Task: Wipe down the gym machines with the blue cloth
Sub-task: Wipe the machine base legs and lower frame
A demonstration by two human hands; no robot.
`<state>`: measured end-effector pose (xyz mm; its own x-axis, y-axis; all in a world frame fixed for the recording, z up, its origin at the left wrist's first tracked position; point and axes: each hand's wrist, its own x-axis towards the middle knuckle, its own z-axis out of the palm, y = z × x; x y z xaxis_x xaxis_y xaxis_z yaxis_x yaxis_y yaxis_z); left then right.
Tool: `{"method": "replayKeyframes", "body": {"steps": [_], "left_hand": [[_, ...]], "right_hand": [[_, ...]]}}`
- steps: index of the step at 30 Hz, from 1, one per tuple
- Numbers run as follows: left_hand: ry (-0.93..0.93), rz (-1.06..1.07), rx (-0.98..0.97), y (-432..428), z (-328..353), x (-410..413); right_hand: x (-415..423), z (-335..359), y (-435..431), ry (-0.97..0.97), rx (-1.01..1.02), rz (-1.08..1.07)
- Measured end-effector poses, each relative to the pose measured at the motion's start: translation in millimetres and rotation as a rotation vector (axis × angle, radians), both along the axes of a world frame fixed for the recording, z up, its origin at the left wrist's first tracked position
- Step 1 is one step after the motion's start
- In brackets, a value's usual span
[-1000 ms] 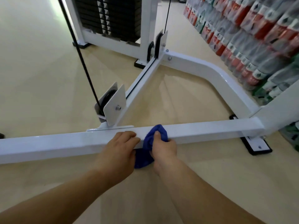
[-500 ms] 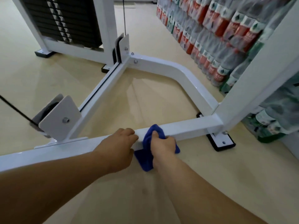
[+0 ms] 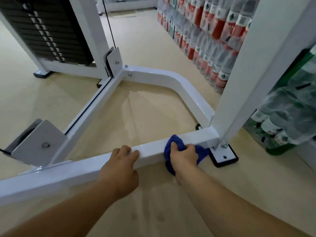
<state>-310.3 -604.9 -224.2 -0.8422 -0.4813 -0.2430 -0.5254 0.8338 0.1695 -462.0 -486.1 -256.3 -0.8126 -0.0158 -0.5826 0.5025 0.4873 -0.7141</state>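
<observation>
A white gym machine frame lies low on the floor, and its near base bar (image 3: 71,170) runs from the left edge to a corner at the right. My right hand (image 3: 183,155) grips the bunched blue cloth (image 3: 172,142) and presses it over the bar close to that corner. The cloth drapes down the bar's near side. My left hand (image 3: 119,166) holds the same bar a little to the left, fingers curled over its top edge.
A white upright post (image 3: 248,79) rises from the corner above a black-edged foot plate (image 3: 224,156). Packs of bottled water (image 3: 210,40) line the right side. A black weight stack (image 3: 44,29), a cable and two pulley brackets (image 3: 37,142) stand to the left and behind.
My right hand has slid the cloth rightward along the bar toward the corner post. My left hand has followed along the bar, and the gap between the hands has widened.
</observation>
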Motion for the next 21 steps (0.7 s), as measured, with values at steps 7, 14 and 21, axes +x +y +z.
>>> {"method": "replayKeyframes", "body": {"steps": [7,14,21], "left_hand": [[0.007,-0.019,-0.006,-4.3,-10.6,9.1],[-0.046,-0.028,0.033,-6.4,-4.6,10.4],[-0.112,-0.069,0.009,-10.2,8.6,5.1]], "right_hand": [[-25.6,0.3,9.7,-0.026,-0.127,-0.275],[-75.2,13.4,46.2,0.055,-0.129,-0.495],[-71.7,33.0,48.9,0.086,-0.235,-0.579]]}}
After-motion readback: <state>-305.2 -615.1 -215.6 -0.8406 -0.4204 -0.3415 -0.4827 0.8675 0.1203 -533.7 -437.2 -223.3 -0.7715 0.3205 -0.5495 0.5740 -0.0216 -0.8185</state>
